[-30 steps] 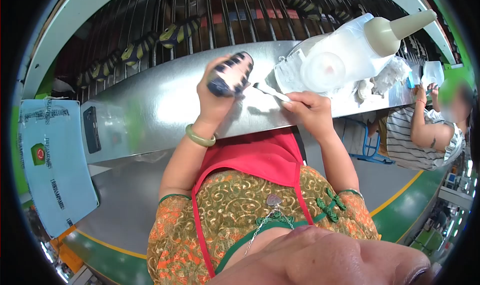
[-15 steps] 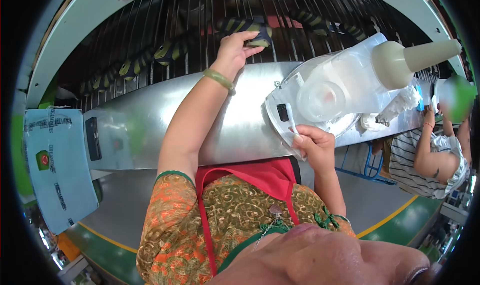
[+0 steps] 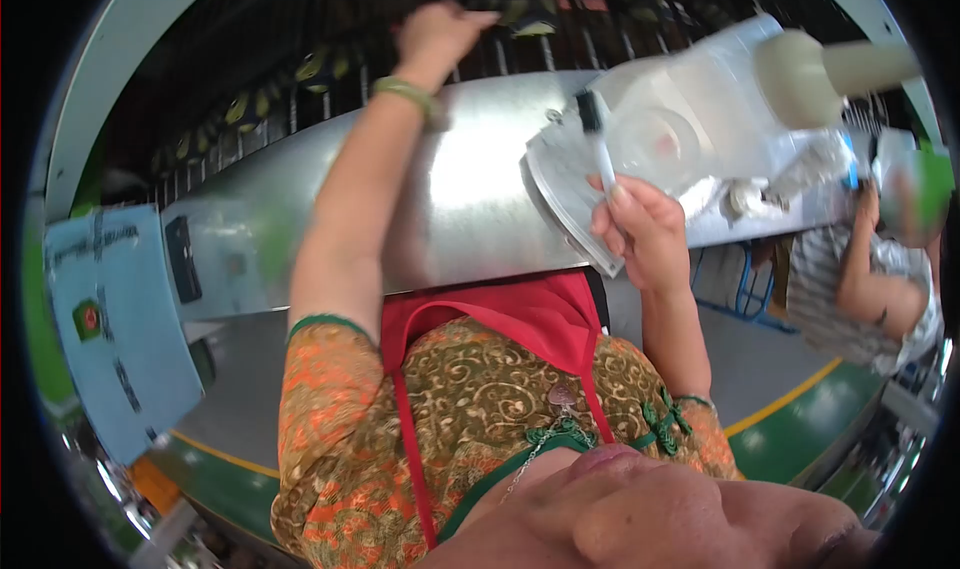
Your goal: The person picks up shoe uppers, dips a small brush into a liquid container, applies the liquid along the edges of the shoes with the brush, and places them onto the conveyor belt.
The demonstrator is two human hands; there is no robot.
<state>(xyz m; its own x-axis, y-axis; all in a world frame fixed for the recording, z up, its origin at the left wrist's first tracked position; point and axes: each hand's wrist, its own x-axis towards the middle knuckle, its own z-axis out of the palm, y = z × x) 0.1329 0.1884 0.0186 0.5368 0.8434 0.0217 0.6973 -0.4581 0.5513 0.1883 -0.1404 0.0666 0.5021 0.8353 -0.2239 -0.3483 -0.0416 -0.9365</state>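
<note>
My left hand (image 3: 438,41), blurred and with a green bangle on its wrist, hovers over the dark rack, one finger stretched out and nothing seen in it. Just right of that finger lies a dark piece with yellow-green stripes (image 3: 532,19), like a shoe sole; finger and piece look apart. In my right hand (image 3: 645,224) is a small brush (image 3: 598,134) with a white handle and black bristles, pinched near the handle's lower end. The brush is raised bristles-up over a pale tray (image 3: 560,184) holding a clear round cup (image 3: 660,144).
A translucent bottle with a beige nozzle (image 3: 800,79) stands beside the cup. More striped pieces (image 3: 250,109) lie along the rack bars. The metal ledge (image 3: 480,189) runs below. At left is a blue box (image 3: 120,339); at right, another person (image 3: 860,279).
My left hand has let go of the striped piece and moved left. My right hand has lifted the brush, its bristles now higher and off the tray. The whole view has shifted slightly.
</note>
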